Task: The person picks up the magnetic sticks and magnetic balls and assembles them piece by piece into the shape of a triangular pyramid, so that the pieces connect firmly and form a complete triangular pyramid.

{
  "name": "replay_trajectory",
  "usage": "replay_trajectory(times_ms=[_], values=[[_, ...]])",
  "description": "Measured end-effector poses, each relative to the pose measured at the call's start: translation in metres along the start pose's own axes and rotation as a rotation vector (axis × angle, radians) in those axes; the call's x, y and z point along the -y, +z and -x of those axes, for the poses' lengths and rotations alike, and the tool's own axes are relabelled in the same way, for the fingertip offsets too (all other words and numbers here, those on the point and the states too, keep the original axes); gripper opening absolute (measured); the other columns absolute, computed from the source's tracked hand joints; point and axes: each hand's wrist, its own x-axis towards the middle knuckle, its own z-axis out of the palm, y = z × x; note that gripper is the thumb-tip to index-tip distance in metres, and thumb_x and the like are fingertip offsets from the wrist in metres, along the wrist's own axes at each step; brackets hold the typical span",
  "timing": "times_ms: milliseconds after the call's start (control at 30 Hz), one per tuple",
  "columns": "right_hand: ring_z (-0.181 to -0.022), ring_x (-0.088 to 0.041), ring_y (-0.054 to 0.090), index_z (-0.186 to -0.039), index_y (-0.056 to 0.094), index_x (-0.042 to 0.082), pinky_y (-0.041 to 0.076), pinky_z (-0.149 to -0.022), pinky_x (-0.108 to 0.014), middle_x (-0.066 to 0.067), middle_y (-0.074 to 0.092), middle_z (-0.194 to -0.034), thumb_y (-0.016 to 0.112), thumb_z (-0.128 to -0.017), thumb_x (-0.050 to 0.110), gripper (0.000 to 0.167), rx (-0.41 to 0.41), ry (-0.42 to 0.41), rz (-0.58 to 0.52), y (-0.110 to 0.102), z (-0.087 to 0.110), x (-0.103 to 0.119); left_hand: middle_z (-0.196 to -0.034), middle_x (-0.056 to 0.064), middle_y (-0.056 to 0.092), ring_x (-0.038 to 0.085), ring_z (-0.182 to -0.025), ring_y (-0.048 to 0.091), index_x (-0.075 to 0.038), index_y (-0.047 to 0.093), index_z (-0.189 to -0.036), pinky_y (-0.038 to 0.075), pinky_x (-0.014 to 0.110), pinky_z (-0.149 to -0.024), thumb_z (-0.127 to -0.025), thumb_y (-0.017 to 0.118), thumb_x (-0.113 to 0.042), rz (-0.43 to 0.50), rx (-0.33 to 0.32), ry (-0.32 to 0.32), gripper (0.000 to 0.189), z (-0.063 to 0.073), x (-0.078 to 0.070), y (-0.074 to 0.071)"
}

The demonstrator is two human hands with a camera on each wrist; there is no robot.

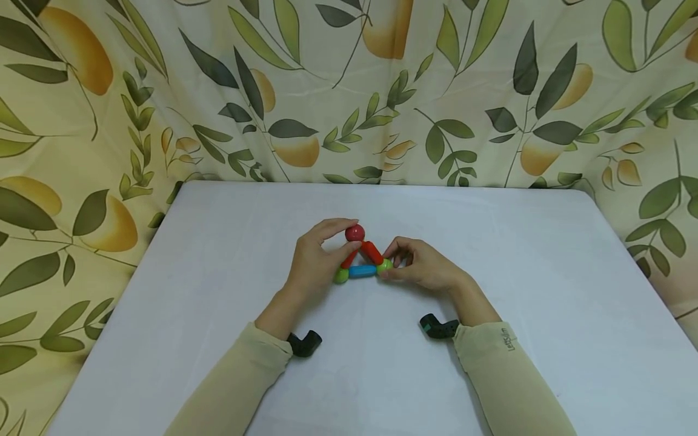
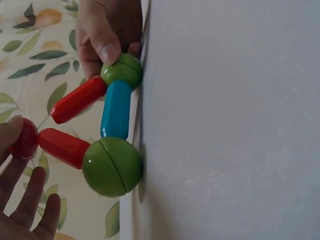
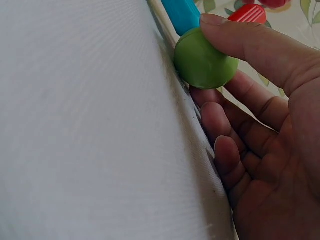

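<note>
My left hand (image 1: 312,259) pinches a red ball (image 1: 355,233) between thumb and forefinger, at the top of a triangle of toy balls and rods. A red rod (image 2: 62,148) joins that ball to the left green ball (image 2: 112,167), which sits at the tabletop. From there a blue rod (image 1: 362,271) runs to the right green ball (image 3: 200,62), gripped by the thumb and fingers of my right hand (image 1: 428,264). Another red rod (image 1: 373,252) slants up from the right green ball. In the left wrist view its upper end stands apart from the red ball.
A white cloth covers the table (image 1: 218,224). Behind it hangs a curtain (image 1: 349,79) printed with leaves and fruit. Black wrist devices (image 1: 438,327) stick out by both sleeve cuffs, above the tabletop.
</note>
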Motion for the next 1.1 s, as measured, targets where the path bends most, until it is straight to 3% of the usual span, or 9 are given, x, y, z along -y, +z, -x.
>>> replay_trajectory(times_ms=[433,767,933,1100], values=[[-0.085,-0.025,0.052,-0.106,0.069,0.015,0.043,-0.071,-0.028,-0.009,0.059,-0.091,0.087,-0.084,0.023,0.029,-0.003,0.003,-0.019,0.0005,-0.001,-0.0002,-0.135,-0.012,0.068,0.01,-0.132,0.059,-0.03,0.071,-0.131,0.047,0.039,-0.115,-0.094,0.078,-0.023,-0.073,0.045,0.042,0.039,0.0014,0.0023,0.0078],[-0.086,-0.026,0.053,-0.106,0.069,0.016,0.043,-0.071,-0.028,-0.008,0.06,-0.092,0.088,-0.083,0.023,0.031,-0.006,-0.016,-0.023,0.0021,-0.0001,0.0007,-0.129,-0.007,0.071,0.011,-0.121,0.063,-0.027,0.069,-0.135,0.053,0.039,-0.105,-0.093,0.078,-0.019,-0.12,0.069,0.06,0.043,0.003,0.0025,0.0094],[-0.092,-0.026,0.054,-0.118,0.07,0.019,0.044,-0.074,-0.027,-0.009,0.062,-0.099,0.087,-0.084,0.019,0.038,-0.002,-0.047,-0.048,0.0012,0.0004,0.0016,-0.129,-0.006,0.071,0.012,-0.12,0.064,-0.023,0.069,-0.135,0.054,0.041,-0.104,-0.093,0.078,-0.019,-0.128,0.067,0.078,0.043,0.0024,0.0044,0.0098],[-0.095,-0.026,0.055,-0.129,0.072,0.019,0.046,-0.077,-0.026,-0.008,0.065,-0.104,0.086,-0.085,0.017,0.046,0.001,-0.057,-0.048,0.0003,0.0013,0.0018,-0.131,-0.007,0.07,0.011,-0.122,0.063,-0.028,0.068,-0.135,0.055,0.041,-0.103,-0.093,0.079,-0.018,-0.149,0.065,0.076,0.044,0.0018,0.0053,0.0104]])
